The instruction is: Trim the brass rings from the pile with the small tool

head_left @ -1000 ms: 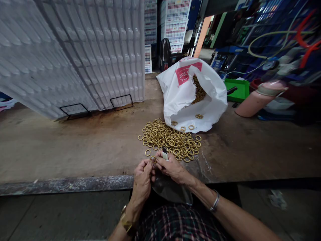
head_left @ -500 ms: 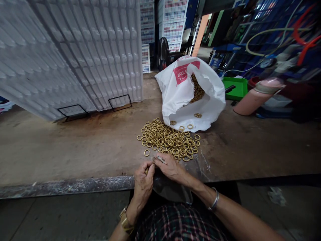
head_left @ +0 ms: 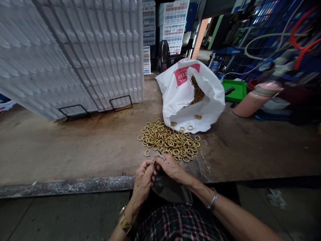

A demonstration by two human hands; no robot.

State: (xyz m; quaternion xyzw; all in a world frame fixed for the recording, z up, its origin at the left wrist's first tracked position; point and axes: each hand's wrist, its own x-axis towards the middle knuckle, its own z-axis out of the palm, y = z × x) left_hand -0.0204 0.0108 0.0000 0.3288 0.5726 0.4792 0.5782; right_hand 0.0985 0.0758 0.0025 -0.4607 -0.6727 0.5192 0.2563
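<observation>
My left hand (head_left: pixel 143 177) is closed in a pinch on a brass ring (head_left: pixel 154 162), of which only a small part shows between the fingertips. Touching it from the right, my right hand (head_left: pixel 171 167) grips a slim, pointed metal tool (head_left: pixel 161 155) whose tip sticks up past the fingers. Its exact kind is hard to make out. Just beyond both hands lies a heap of brass rings (head_left: pixel 170 139) on the wooden table (head_left: pixel 100 147). A single ring with a gap (head_left: pixel 147 153) lies apart, in front of the heap.
A torn white sack (head_left: pixel 175 97) with more rings inside lies open behind the heap. White ribbed plastic trays (head_left: pixel 100 60) stand upright at the left in black wire stands (head_left: pixel 121 103). To the right are a pink bottle (head_left: pixel 250 102) and a green tray (head_left: pixel 235 90).
The fingers of my left hand have shifted and opened slightly around the ring. In my right hand the tool has turned, its tip now pointing more upward. The heap looks the same.
</observation>
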